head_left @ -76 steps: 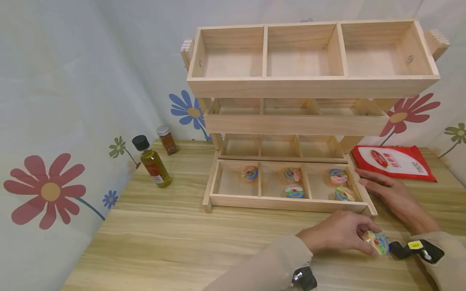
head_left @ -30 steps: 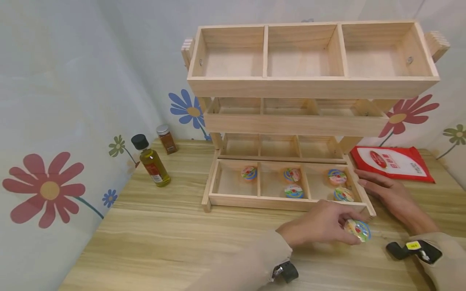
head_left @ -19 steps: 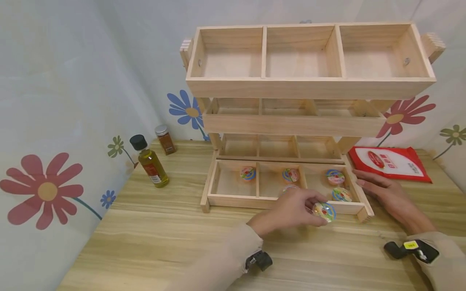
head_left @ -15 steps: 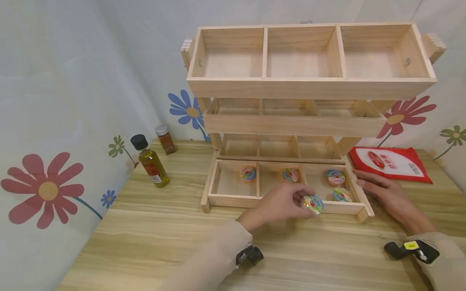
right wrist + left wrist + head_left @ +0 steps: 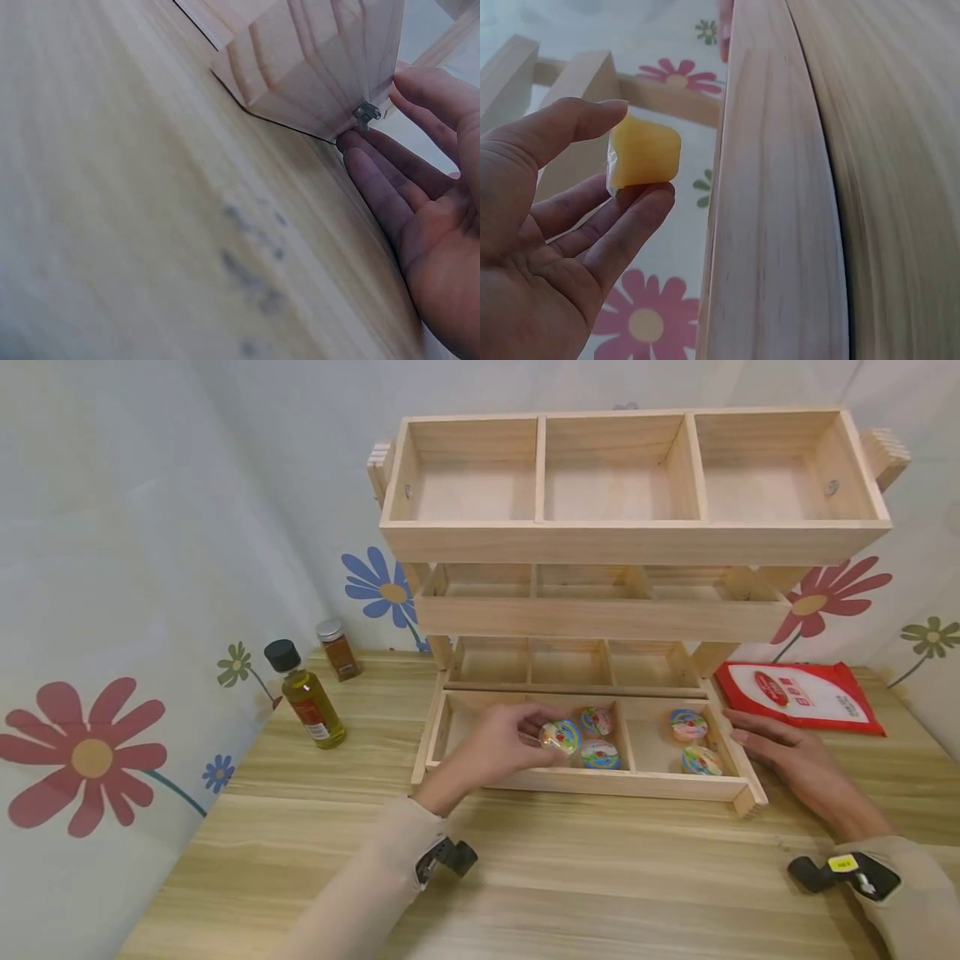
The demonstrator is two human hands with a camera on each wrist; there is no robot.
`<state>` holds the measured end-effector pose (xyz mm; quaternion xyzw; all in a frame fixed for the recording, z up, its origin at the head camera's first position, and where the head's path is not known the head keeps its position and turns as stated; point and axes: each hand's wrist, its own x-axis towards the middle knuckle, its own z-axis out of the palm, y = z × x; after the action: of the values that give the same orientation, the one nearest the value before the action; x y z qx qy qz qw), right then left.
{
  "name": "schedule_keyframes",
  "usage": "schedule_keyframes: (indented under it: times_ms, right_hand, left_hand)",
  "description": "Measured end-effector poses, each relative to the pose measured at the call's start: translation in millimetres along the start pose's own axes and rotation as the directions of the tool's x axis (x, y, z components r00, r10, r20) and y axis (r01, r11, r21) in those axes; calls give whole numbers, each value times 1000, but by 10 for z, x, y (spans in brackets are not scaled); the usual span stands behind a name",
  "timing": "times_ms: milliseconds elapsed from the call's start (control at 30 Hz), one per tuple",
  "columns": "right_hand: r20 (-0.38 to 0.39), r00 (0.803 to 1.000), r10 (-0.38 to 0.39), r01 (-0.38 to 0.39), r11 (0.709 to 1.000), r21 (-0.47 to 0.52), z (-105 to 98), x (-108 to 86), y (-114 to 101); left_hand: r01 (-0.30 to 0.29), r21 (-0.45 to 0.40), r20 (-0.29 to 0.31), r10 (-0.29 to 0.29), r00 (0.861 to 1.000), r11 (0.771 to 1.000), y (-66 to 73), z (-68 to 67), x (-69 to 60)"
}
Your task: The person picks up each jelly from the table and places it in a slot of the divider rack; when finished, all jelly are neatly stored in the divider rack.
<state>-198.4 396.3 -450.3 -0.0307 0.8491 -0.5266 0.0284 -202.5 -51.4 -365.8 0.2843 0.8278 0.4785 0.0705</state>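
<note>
In the head view my left hand (image 5: 487,747) is over the bottom tray (image 5: 645,785) of a wooden rack, near the divider of its left and middle compartments. Its thumb and fingers pinch a jelly cup (image 5: 561,737) with a printed lid; the left wrist view shows the cup's yellow body (image 5: 649,154). Two jelly cups, one pink-lidded (image 5: 596,721) and one nearer the front (image 5: 600,754), sit in the middle compartment. The right compartment has two more, one behind (image 5: 687,725) the other (image 5: 701,761). My hand hides the left compartment's cup. My right hand (image 5: 806,768) touches the rack's right side with fairly straight fingers.
Higher tiers of the rack (image 5: 637,543) rise above the bottom tray and overhang it. An oil bottle (image 5: 313,706) and a spice jar (image 5: 339,652) stand at the left. A red and white packet (image 5: 802,697) lies behind my right hand.
My left hand has carried the jelly cup from the table right of the rack's front, leftward and up over the bottom tray. My right hand has stayed at the rack's right side.
</note>
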Motion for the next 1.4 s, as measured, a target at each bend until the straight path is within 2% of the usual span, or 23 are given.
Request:
schedule_keyframes:
  times_ms: [200,400,567,733,833,1000,1167,1400]
  right_hand:
    - [-9,1000,3,-3,1000,-19,4,10,12]
    - [-11,1000,8,-8,1000,-13,13,20,18]
    - [-7,1000,16,-17,999,-43,6,20,7]
    - [-12,1000,14,-15,997,-75,-24,4,7]
    - [-9,1000,19,-20,998,-64,-32,-4,13]
    - [0,999,33,-33,998,-52,-12,-11,16]
    - [3,999,41,-41,997,-65,2,-12,13]
    - [0,999,35,-35,998,-51,-2,9,13]
  left_hand:
    - [23,-18,-66,-24,998,1000,-57,-219,-73]
    - [23,3,-122,-23,992,1000,-109,-370,-85]
    - [27,17,-125,-25,992,999,-156,-470,-97]
    - [63,21,-111,-60,992,998,-175,-556,-108]
    - [81,24,-102,-78,992,996,-178,-580,-113]
    - [78,36,-85,-75,994,996,-239,-576,-110]
    - [81,10,-58,-81,995,997,-298,-566,-105]
    - [87,22,-55,-86,995,996,-369,-568,-91]
